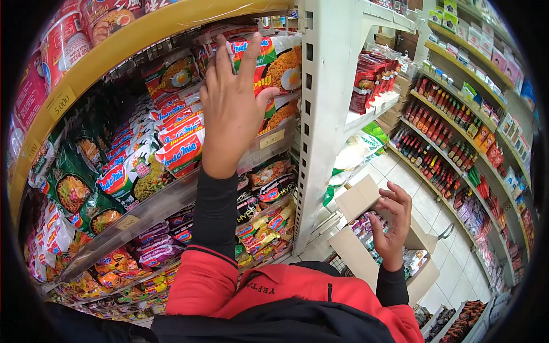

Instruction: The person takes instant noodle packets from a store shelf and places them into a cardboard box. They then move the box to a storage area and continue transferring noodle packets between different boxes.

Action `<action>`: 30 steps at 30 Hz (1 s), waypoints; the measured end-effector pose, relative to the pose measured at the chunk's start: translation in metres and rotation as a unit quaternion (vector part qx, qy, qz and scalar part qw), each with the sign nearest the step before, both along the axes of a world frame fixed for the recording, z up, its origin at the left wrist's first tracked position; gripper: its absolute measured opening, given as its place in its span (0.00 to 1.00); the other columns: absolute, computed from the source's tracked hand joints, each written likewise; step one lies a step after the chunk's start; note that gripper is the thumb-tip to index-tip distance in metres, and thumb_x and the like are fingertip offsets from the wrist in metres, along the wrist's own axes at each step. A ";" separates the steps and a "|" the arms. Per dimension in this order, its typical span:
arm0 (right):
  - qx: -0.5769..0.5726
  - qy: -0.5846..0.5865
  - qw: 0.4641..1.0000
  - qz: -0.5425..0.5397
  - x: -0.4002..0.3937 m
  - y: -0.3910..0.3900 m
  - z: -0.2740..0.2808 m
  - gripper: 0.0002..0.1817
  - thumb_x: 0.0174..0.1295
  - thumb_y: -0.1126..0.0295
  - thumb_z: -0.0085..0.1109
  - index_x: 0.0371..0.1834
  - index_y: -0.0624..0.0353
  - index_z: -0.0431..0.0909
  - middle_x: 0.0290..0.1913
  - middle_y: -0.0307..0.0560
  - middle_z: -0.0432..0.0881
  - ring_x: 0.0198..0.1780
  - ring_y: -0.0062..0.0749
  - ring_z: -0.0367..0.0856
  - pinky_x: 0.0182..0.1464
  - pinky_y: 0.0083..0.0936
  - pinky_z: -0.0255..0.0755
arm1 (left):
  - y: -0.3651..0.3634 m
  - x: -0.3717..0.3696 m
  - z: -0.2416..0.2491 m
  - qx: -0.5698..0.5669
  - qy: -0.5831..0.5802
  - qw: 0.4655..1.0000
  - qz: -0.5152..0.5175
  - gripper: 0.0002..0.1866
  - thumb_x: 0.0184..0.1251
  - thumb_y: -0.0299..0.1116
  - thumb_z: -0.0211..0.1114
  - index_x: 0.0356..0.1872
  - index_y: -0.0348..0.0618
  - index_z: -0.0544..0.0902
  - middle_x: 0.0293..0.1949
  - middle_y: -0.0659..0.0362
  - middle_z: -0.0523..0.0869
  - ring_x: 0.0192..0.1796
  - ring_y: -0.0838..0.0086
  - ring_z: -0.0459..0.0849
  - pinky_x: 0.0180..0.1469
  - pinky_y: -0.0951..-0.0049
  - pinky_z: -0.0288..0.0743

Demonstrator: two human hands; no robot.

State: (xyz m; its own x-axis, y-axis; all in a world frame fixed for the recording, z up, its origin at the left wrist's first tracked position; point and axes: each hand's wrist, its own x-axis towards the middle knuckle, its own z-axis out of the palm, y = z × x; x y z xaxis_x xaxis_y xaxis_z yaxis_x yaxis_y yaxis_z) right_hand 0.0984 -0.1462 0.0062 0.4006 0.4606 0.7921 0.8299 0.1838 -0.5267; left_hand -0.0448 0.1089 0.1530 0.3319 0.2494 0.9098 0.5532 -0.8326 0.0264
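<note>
My left hand (233, 108) reaches up to the shelf with its fingers stretched out over an instant noodle packet (280, 63). The fingers lie against the packet's front, and the thumb points right across its lower part. This packet stands upright at the right end of the row, with another noodle packet (283, 111) below it. My right hand (392, 226) hangs in the air above an open cardboard box (355, 251), fingers apart and slightly curled, holding nothing. Purple noodle packets (366, 228) show inside the box.
White and green noodle packets (137, 171) fill the shelf to the left. A yellow shelf edge (171, 28) curves overhead. A white perforated post (317, 114) bounds the shelf on the right. Across the tiled aisle (420, 186) stand shelves of sauce bottles (437, 128).
</note>
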 end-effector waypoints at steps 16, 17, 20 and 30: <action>-0.010 0.004 0.999 -0.038 0.015 -0.019 -0.013 0.15 0.52 0.76 0.60 0.44 0.62 0.73 0.58 0.59 0.69 0.50 0.43 0.76 0.43 0.28 0.76 | -0.003 0.016 0.000 0.030 -0.050 0.995 0.077 0.44 0.39 0.38 0.77 0.62 0.52 0.66 0.56 0.45 0.66 0.60 0.48 0.64 0.58 0.50 0.60; -0.007 0.004 0.999 -0.036 0.015 -0.020 -0.012 0.15 0.52 0.76 0.60 0.44 0.62 0.73 0.58 0.59 0.69 0.50 0.43 0.76 0.43 0.28 0.76 | -0.005 0.013 0.001 0.033 -0.051 0.995 0.079 0.44 0.39 0.38 0.77 0.62 0.52 0.66 0.56 0.45 0.66 0.60 0.48 0.64 0.58 0.50 0.60; -0.004 0.000 1.000 -0.027 0.013 -0.023 -0.010 0.14 0.52 0.76 0.60 0.43 0.62 0.74 0.58 0.59 0.68 0.50 0.43 0.76 0.43 0.28 0.76 | -0.011 0.006 0.008 0.039 -0.018 0.996 0.082 0.43 0.38 0.35 0.78 0.62 0.52 0.67 0.54 0.46 0.67 0.59 0.50 0.65 0.58 0.53 0.61; -0.002 -0.029 0.999 0.034 0.004 0.002 0.013 0.14 0.48 0.78 0.63 0.39 0.61 0.76 0.55 0.57 0.71 0.47 0.44 0.79 0.47 0.33 0.75 | -0.013 -0.042 0.024 0.084 -0.179 0.976 -0.094 0.45 0.35 0.33 0.80 0.62 0.47 0.69 0.55 0.51 0.67 0.60 0.62 0.67 0.62 0.65 0.64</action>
State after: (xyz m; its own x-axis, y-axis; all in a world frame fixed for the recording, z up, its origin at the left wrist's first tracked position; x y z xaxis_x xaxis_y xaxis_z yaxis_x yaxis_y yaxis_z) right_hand 0.1028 -0.1441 0.0193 0.3227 0.4887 0.8106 0.8445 0.2382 -0.4797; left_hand -0.0865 0.0960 0.1772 0.0106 0.0531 0.9985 0.3711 -0.9275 0.0453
